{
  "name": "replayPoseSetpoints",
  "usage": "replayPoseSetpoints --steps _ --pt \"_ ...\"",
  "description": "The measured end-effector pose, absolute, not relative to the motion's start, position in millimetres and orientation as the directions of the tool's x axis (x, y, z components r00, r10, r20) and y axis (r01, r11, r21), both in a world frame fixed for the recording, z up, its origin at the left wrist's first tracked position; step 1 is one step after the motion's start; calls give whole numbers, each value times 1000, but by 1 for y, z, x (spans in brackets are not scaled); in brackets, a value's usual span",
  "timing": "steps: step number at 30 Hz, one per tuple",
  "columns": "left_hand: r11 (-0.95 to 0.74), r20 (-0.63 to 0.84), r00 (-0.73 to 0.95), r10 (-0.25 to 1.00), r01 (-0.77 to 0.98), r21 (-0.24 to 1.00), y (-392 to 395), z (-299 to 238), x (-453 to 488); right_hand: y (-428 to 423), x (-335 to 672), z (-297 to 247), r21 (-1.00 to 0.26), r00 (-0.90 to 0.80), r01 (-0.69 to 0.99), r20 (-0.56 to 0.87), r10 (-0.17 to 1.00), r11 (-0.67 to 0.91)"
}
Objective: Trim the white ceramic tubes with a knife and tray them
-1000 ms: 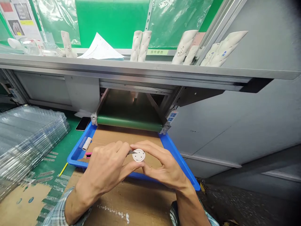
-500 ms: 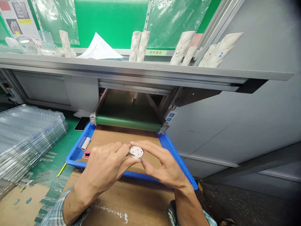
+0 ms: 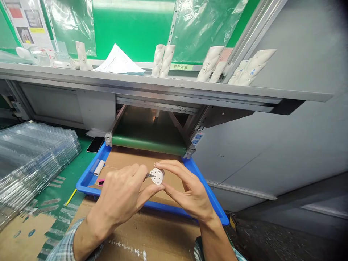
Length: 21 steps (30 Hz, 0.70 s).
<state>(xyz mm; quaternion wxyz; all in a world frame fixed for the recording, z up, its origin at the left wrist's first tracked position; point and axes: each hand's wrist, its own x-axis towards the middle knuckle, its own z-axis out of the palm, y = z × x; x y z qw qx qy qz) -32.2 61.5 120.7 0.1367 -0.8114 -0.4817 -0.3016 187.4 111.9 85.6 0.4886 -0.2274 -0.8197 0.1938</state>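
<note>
One round white piece (image 3: 157,176) is held above the blue tray (image 3: 168,207); clock directions are taken from it, twelve toward the conveyor (image 3: 149,143). It is pinched at its edge between thumb and fingers of the right hand (image 3: 190,188), at four o'clock. By the left hand (image 3: 119,195), at eight, one dark blade (image 3: 150,175) is gripped, its tip laid against the pierced face; the holes are too small to be counted surely.

Room is left at twelve, where bare cardboard (image 3: 141,156) is seen up to the conveyor's rounded end. At six, movement is bounded by the tray's near rim; at three, by its right rim, past which a grey panel (image 3: 239,148) is set.

Inside the tray, one white tube (image 3: 99,168) and one pink object (image 3: 101,182), partly hidden, are found at nine. Outside it, one phone (image 3: 95,144) is laid at ten, one yellow stick (image 3: 71,198) between eight and nine, and one stack of clear trays (image 3: 38,145), uncountable singly, between nine and ten.
</note>
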Motion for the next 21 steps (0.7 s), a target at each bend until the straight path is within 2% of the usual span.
replayPoseSetpoints --steps 7,14,18,21 --pt "-473 660 347 666 881 15 61 117 -27 107 180 85 -475 -297 254 791 535 843" --pt "-491 694 302 654 867 84 61 117 -23 103 167 81 -378 -167 349 875 454 857" --pt "-514 705 309 638 853 92 61 116 -20 102 163 76 -304 -123 374 920 372 876" --pt "-525 700 315 641 845 100 60 114 -18 102 161 70 -290 -87 406 932 353 867"
